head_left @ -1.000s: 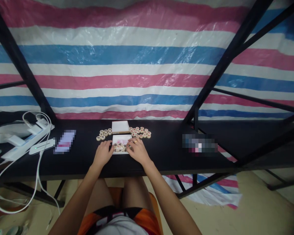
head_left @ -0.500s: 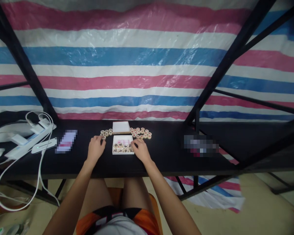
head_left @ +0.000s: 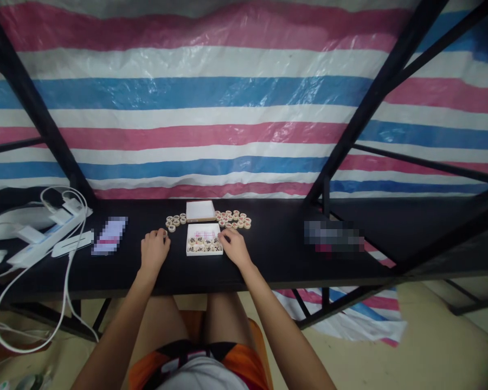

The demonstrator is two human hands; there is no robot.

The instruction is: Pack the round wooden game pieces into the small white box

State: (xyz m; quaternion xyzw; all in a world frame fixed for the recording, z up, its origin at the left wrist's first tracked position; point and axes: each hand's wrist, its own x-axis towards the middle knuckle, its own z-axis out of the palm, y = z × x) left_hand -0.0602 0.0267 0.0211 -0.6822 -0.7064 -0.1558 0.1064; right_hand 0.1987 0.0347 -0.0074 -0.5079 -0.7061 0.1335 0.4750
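Note:
My left hand (head_left: 155,251) hovers over the black table just left of the box, fingers loosely bent and apart, with nothing visible in them. A single xiangqi piece (head_left: 171,229) lies just beyond its fingertips, beside a small group of black-marked pieces (head_left: 175,220). An open white box (head_left: 188,241) holds black-marked pieces in rows along its near side; pink lines show on its floor. My right hand (head_left: 234,247) has its fingertips closed at the box's right wall, partly covering a piece there.
Behind the box lies a white lid or tray (head_left: 200,210). Red-marked pieces (head_left: 235,219) cluster to its right. Leftward are a blurred phone (head_left: 110,235), a white device and a power strip (head_left: 51,236) with looping cables. A blurred object (head_left: 331,236) sits right. Black frame bars flank the table (head_left: 276,244).
My left hand has drawn back toward me and slightly left, away from the single piece, which now lies uncovered. My right hand stays at the box's right wall.

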